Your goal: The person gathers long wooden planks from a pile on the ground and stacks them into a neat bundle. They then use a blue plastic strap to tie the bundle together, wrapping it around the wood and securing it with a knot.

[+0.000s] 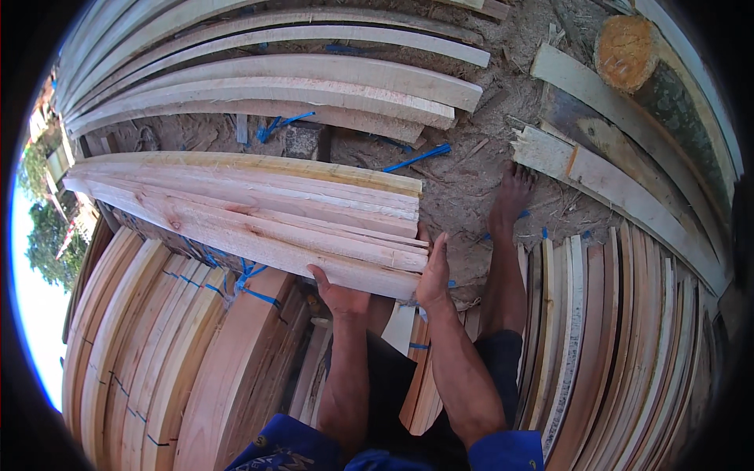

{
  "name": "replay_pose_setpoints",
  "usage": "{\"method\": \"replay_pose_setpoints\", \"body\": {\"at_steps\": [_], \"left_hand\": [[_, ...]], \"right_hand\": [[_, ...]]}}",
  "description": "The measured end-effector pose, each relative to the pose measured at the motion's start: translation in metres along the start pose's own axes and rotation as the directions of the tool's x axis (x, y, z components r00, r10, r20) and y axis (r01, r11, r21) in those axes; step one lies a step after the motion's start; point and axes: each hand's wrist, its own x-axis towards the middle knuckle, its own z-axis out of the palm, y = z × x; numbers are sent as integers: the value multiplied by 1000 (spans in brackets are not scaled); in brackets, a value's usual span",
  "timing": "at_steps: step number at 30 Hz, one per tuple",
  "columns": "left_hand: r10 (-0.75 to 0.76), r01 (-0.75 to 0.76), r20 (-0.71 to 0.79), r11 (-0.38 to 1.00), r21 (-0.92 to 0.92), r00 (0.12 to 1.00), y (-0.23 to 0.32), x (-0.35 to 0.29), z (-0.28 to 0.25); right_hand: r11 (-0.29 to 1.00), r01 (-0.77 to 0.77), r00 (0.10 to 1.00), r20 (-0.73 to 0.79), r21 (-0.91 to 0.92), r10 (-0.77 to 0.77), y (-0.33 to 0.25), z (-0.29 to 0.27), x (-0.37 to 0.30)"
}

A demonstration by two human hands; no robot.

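A stack of pale, pinkish sawn planks (314, 206) lies in front of me, running off to the left with its cut ends at the right. My left hand (344, 298) holds the near lower edge of the stack; its thumb shows against the wood and its fingers are hidden beneath. At the cut ends, my right hand (434, 273) rests with palm and outstretched fingers against the wood. Some plank ends stand out slightly farther than others. A dark block (306, 143) sits just behind the stack.
More loose planks (314, 69) lie beyond. Tied timber bundles (149, 345) stand at the lower left, and rows of boards (605, 330) at the lower right. A log (626, 53) and slabs (565, 161) lie at the right. Blue strap scraps (420, 157) litter the sandy ground beside my bare foot (512, 196).
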Motion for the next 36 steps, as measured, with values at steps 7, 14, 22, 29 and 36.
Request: {"method": "replay_pose_setpoints", "body": {"at_steps": [7, 14, 22, 29, 36], "left_hand": [[29, -28, -39, 999, 39, 999, 11, 14, -9], [44, -44, -27, 999, 29, 999, 5, 22, -5], [58, -58, -88, 998, 0, 994, 9, 18, -10], [53, -44, 51, 988, -151, 997, 7, 26, -17], [63, -65, -16, 980, -187, 998, 5, 20, -3]], "right_hand": [[1000, 2, 1000, 23, 10, -3, 4, 12, 15], [992, -79, 995, 61, 94, 73, -2, 18, 22], [486, 274, 960, 266, -830, -87, -87, 61, 25], [-394, 339, 925, 227, -854, 304, -52, 74, 29], [-448, 293, 935, 155, -845, 320, -50, 80, 36]]}}
